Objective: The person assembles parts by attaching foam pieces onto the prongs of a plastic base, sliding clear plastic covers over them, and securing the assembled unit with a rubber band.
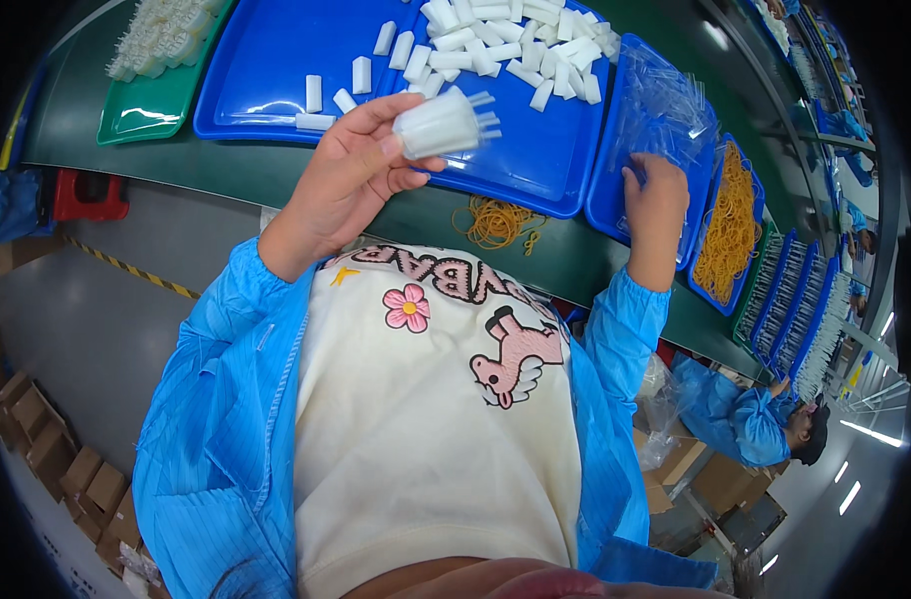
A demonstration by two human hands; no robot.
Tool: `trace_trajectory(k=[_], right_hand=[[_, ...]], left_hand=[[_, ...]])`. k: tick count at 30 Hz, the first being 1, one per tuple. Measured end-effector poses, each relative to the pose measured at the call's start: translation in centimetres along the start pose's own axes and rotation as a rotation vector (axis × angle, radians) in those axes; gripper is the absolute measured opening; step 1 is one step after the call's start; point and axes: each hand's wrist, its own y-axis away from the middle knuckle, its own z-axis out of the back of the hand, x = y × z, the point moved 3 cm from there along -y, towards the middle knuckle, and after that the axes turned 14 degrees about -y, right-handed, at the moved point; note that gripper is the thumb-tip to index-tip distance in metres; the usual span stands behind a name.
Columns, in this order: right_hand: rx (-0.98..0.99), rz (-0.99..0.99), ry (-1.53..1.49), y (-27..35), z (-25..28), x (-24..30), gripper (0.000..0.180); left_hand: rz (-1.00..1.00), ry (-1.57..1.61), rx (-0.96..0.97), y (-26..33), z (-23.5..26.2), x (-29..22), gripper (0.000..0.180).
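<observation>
My left hand [361, 165] is raised over the near edge of the large blue tray, closed round a bundle of white pieces [438, 125]. Several clear tubes [487, 118] stick out of the bundle's right end, slightly blurred. To the right, my right hand [658, 195] reaches into a smaller blue tray [607, 195] that holds a heap of clear plastic tubes [665, 105]. Its fingers are bent at the near side of the heap, with the thumb a little apart; nothing shows between them, though the fingertips are partly hidden.
White blocks [550, 45] lie in the large blue trays [251, 90]. A green tray [141, 120] with white parts stands far left. Yellow rubber bands [730, 230] fill a tray at right; more [497, 222] lie on the green table [201, 175]. A co-worker [745, 409] is at lower right.
</observation>
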Motion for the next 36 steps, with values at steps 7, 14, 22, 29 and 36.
trace_trajectory(k=[7,14,22,29,36], right_hand=[[-0.067,-0.405,-1.401,0.6,0.7,4.6,0.019],[0.010,-0.241,-1.914,1.3,-0.4,10.2,0.031],[0.099,-0.339,-1.716,1.6,-0.7,12.3,0.030],[0.168,-0.293,-1.662,2.0,-0.7,13.6,0.028],[0.037,-0.284,-1.691,3.1,-1.7,14.2,0.027]], left_hand=[[-0.079,-0.106,-0.048,-0.1,-1.3,-1.0,0.036],[-0.225,-0.329,0.043,-0.2,-2.1,-1.2,0.035],[-0.159,-0.353,0.026,0.2,-1.9,-1.5,0.036],[-0.152,-0.356,0.034,0.2,-1.8,-1.0,0.035],[-0.138,-0.437,0.034,0.1,-1.8,-1.0,0.032]])
